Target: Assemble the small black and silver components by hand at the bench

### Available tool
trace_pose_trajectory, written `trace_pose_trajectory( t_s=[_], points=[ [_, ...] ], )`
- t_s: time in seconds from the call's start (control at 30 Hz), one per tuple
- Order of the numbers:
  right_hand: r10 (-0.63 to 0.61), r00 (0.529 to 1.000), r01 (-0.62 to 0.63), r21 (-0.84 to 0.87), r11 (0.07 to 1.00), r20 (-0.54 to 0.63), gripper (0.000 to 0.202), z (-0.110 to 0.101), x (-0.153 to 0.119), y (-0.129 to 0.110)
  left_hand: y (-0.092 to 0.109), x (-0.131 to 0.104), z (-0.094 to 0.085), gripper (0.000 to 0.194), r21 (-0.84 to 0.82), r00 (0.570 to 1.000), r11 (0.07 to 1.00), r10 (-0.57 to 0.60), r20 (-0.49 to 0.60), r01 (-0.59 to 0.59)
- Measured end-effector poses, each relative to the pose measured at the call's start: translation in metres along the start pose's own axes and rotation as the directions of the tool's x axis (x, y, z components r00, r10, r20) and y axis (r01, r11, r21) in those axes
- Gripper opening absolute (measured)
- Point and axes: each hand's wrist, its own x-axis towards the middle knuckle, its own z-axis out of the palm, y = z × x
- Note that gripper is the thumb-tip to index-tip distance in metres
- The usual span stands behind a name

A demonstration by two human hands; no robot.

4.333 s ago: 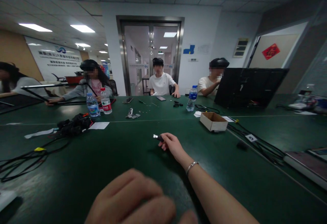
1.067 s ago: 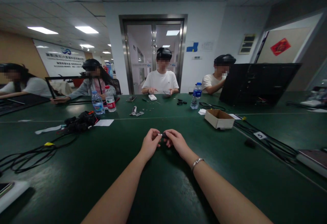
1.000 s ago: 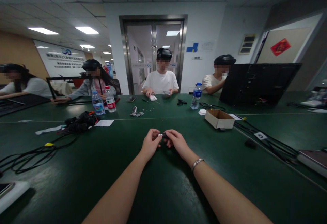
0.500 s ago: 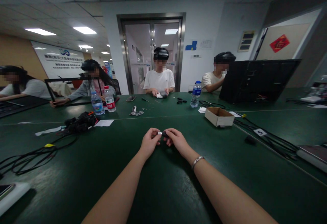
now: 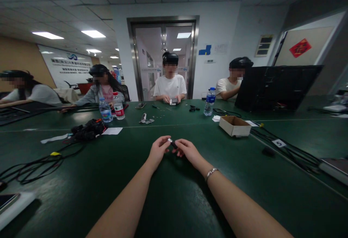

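Note:
Between my two hands, above the green table [image 5: 174, 201], is a small dark object with a silvery end [image 5: 172, 143], tilted down to the right. My left hand [image 5: 159, 151] pinches it near the silvery end with thumb and fingertips. On the dark end, the fingers of my right hand [image 5: 187, 149] are closed. A silver bracelet [image 5: 211, 173] circles my right wrist. The object is too small to name.
An open cardboard box [image 5: 235, 126] and black cables [image 5: 293, 153] lie at the right. Bottles [image 5: 105, 110], a black bundle [image 5: 88, 130] and coiled cable [image 5: 40, 167] are at the left. A person [image 5: 170, 84] sits opposite, others at both sides.
The small object has turned from nearly level to tilted, its dark end now lower. At the left, a person's black frame has been lowered to the table. The view has shifted slightly.

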Motion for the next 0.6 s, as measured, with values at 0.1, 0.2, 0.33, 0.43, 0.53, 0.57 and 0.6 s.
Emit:
trace_pose_trajectory(
  t_s=[0.1, 0.2, 0.33, 0.43, 0.53, 0.57, 0.6],
  points=[
    [0.001, 1.000, -0.001, -0.021, 1.000, 0.012, 0.034, 0.001, -0.001, -0.001, -0.003, 0.002, -0.002, 0.037, -0.009, 1.000, 1.000, -0.004, 0.011, 0.004],
    [0.004, 1.000, -0.004, -0.038, 0.999, 0.010, 0.036, 0.003, -0.001, -0.002, -0.004, 0.002, 0.000, 0.039, -0.013, 1.000, 1.000, 0.000, -0.009, 0.000],
    [-0.017, 0.999, 0.019, -0.064, 0.998, 0.030, 0.035, 0.007, -0.003, -0.002, -0.001, 0.000, 0.005, 0.041, 0.003, 1.000, 1.000, 0.004, -0.008, -0.004],
    [-0.037, 0.998, 0.040, -0.078, 0.996, 0.047, 0.032, 0.008, -0.005, -0.005, 0.002, -0.002, 0.007, 0.043, 0.005, 1.000, 1.000, 0.009, 0.012, -0.009],
    [-0.042, 0.998, 0.046, -0.082, 0.996, 0.056, 0.032, 0.008, -0.006, -0.007, 0.004, -0.005, 0.012, 0.042, -0.012, 0.999, 1.000, -0.012, 0.045, 0.013],
    [-0.042, 0.997, 0.046, -0.080, 0.996, 0.057, 0.032, 0.008, -0.006, -0.007, 0.004, -0.006, 0.015, 0.040, -0.014, 0.999, 1.000, -0.016, 0.042, 0.017],
    [-0.042, 0.998, 0.046, -0.077, 0.996, 0.056, 0.033, 0.008, -0.006, -0.006, 0.004, -0.008, 0.019, 0.038, -0.011, 1.000, 1.000, -0.014, 0.026, 0.014]
  ],
)
